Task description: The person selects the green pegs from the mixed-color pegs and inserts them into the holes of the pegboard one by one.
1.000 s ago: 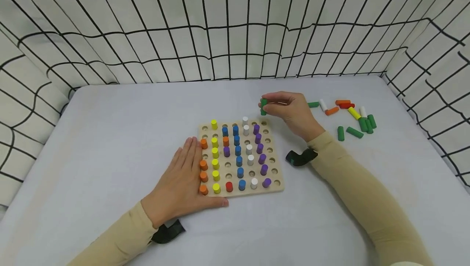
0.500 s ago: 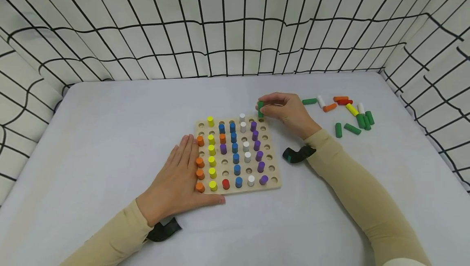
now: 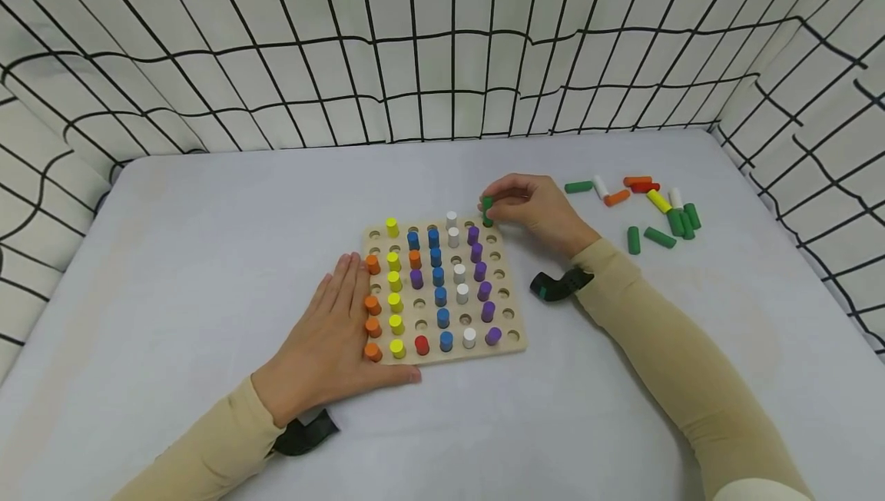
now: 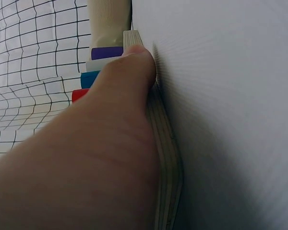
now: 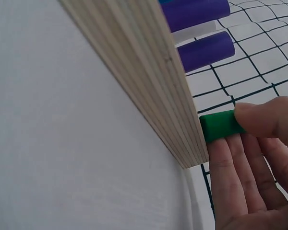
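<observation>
A wooden pegboard point(image 3: 510, 338) lies on the white table with rows of round holes, many filled with upright orange, yellow, blue, white and purple pegs. My right hand point(image 3: 539, 209) pinches a green peg point(image 3: 488, 210) between thumb and fingers at the board's far right corner. In the right wrist view the lower end of the green peg point(image 5: 218, 125) is right at the board's top face. My left hand point(image 3: 325, 347) lies flat with straight fingers along the board's left edge, its thumb stretched along the near edge. The left wrist view shows that thumb point(image 4: 129, 67) against the board's side.
Several loose pegs lie on the table beyond the right forearm, among them a green peg point(image 3: 633, 240), a yellow peg point(image 3: 659, 201) and a red peg point(image 3: 646, 187). A black wire grid point(image 3: 452, 48) stands around the back and sides. Black wrist straps point(image 3: 561, 286) hang below the sleeves.
My right hand has brought the green peg down to the board's far right corner. The left hand stays at the left edge. The whole head view has shifted slightly.
</observation>
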`<move>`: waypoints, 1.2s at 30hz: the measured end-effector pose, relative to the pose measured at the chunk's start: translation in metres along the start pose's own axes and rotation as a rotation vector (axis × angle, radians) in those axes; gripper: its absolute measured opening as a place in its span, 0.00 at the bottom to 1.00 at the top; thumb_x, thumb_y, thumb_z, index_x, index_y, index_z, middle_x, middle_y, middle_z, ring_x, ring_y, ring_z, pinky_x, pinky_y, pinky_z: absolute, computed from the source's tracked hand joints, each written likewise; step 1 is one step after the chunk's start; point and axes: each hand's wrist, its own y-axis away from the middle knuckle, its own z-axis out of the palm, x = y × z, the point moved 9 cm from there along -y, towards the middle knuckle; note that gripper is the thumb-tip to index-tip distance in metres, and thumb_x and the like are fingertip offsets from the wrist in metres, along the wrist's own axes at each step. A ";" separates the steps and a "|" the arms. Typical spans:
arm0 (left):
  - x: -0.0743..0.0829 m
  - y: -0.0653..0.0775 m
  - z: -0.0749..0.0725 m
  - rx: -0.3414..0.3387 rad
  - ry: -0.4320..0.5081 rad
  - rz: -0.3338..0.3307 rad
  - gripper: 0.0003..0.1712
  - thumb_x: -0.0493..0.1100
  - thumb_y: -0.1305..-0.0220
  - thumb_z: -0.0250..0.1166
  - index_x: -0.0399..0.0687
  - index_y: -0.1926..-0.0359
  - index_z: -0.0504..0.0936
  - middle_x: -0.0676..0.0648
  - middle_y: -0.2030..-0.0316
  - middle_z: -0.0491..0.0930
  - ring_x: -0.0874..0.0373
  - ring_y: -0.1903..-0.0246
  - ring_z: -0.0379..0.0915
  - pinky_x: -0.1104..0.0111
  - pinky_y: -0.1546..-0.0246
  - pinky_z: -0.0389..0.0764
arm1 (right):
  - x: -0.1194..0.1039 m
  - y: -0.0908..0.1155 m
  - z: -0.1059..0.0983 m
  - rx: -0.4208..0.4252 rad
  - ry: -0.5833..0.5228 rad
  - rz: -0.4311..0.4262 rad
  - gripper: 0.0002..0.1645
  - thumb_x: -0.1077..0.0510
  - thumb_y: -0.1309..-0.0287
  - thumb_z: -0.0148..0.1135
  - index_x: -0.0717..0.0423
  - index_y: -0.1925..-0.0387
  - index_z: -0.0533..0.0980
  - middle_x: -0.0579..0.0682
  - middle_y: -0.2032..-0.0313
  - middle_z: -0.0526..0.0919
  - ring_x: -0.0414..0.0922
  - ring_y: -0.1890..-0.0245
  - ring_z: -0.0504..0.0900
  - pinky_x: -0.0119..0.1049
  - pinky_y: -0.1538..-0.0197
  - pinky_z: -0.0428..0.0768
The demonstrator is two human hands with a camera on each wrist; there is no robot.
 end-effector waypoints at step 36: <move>-0.001 0.000 0.001 0.019 0.005 0.020 0.86 0.93 0.56 0.55 0.31 0.19 0.41 0.32 0.17 0.36 0.35 0.16 0.32 0.40 0.18 0.47 | -0.025 0.010 -0.097 0.173 0.366 0.006 0.20 0.63 0.33 0.66 0.52 0.40 0.80 0.52 0.44 0.86 0.44 0.45 0.86 0.20 0.50 0.82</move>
